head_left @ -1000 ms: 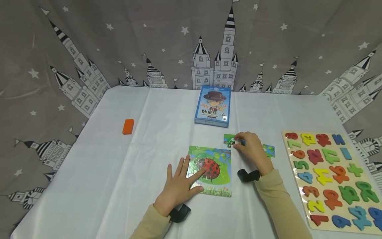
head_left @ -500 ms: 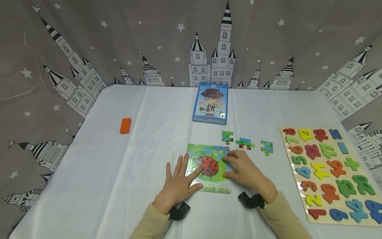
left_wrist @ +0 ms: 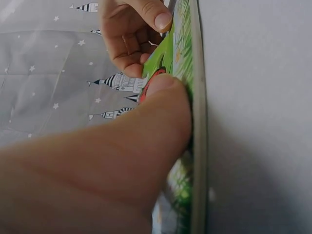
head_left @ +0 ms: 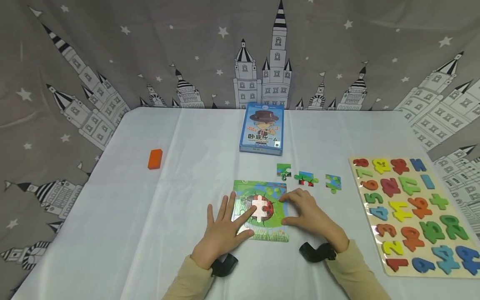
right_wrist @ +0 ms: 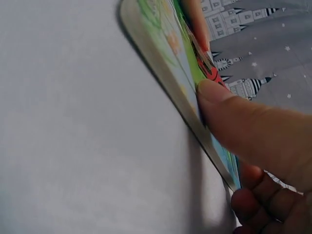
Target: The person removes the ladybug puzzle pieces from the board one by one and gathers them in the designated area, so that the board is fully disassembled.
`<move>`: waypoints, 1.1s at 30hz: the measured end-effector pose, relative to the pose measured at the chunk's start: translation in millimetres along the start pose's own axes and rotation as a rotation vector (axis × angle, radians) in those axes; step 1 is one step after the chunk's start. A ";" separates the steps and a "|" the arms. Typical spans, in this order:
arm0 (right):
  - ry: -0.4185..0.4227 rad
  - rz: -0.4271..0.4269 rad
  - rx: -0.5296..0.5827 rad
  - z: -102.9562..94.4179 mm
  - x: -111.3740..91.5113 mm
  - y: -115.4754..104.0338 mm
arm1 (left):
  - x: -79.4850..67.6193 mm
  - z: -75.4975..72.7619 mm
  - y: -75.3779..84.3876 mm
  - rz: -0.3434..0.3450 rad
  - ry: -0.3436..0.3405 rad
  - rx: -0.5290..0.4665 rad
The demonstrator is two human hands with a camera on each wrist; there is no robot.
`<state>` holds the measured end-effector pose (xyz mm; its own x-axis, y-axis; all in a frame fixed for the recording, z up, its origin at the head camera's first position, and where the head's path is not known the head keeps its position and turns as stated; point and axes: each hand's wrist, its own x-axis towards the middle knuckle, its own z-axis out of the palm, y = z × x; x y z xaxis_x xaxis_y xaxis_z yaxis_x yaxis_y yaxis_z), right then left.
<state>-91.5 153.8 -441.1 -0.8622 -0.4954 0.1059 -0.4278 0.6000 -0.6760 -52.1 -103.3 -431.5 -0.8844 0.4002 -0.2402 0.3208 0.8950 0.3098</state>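
My left hand [head_left: 219,239] lies spread on the ladybug jigsaw puzzle [head_left: 264,237], its index finger reaching onto the ladybug. At the puzzle's right side, my right hand [head_left: 313,216] touches it with thumb and bent fingers set apart. The right wrist view shows that thumb [right_wrist: 214,90] pressed on the puzzle's surface. A white, piece-shaped patch [head_left: 259,208] covers part of the ladybug; whether it is glare or a gap I cannot tell. Three loose pieces lie beyond the puzzle: a green piece [head_left: 282,169], a piece with red [head_left: 305,178] and a blue-green piece [head_left: 333,182].
A blue game box [head_left: 261,129] lies at the back of the white-covered table. To the right is a wooden number board [head_left: 382,250] full of coloured numerals and signs. An orange block [head_left: 155,159] sits on the left. A grey castle-print curtain [head_left: 210,37] hangs behind.
My right hand has let go of the piece with red beside the other loose ones and moved back to the puzzle's right side. The white patch has appeared on the ladybug. My left hand stays put.
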 end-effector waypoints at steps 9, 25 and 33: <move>0.021 -0.003 0.059 2.0 1.7 -1.1 | -1.5 -0.4 0.4 -0.001 0.012 -0.024; -0.048 0.001 -0.003 0.6 2.1 -10.2 | 1.3 0.9 2.2 -0.007 0.043 0.019; 0.003 -0.055 0.028 0.6 2.0 -4.8 | -0.1 -0.2 3.3 -0.005 0.047 0.008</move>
<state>-91.0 149.6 -438.1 -0.8385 -0.5251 0.1454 -0.4665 0.5542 -0.6894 -51.0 -100.4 -430.3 -0.9011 0.3858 -0.1981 0.3185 0.8987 0.3015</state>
